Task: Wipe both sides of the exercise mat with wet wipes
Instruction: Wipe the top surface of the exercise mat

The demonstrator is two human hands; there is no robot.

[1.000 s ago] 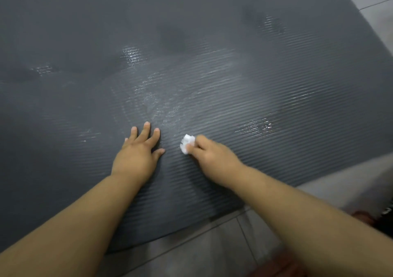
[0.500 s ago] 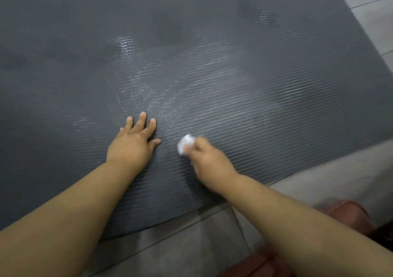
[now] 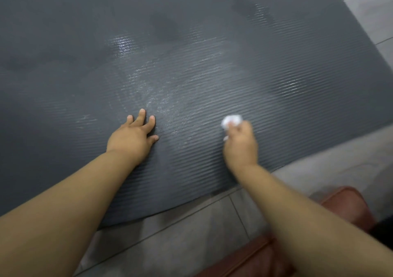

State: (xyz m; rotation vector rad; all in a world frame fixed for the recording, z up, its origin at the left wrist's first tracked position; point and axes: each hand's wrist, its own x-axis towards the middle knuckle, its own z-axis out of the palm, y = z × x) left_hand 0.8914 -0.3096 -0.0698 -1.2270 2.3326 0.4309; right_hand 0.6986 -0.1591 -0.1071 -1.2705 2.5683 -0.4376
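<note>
Now our right hand (image 3: 240,145) pinches the balled wipe (image 3: 231,121) on the mat (image 3: 191,74), our left hand (image 3: 134,136) lies open and flat beside it, and dry mat stretches ahead.

The place looked like a home floor. A dark ribbed exercise mat (image 3: 212,74) lay flat on grey floor tiles (image 3: 180,234) with thin grout lines, and just beside the mat's near edge sat a reddish-brown cushioned thing (image 3: 348,204).

left hand (image 3: 131,137) flat on mat (image 3: 212,74) | right hand (image 3: 241,144) clutching wipe (image 3: 231,121) | tiled floor (image 3: 191,234)
</note>
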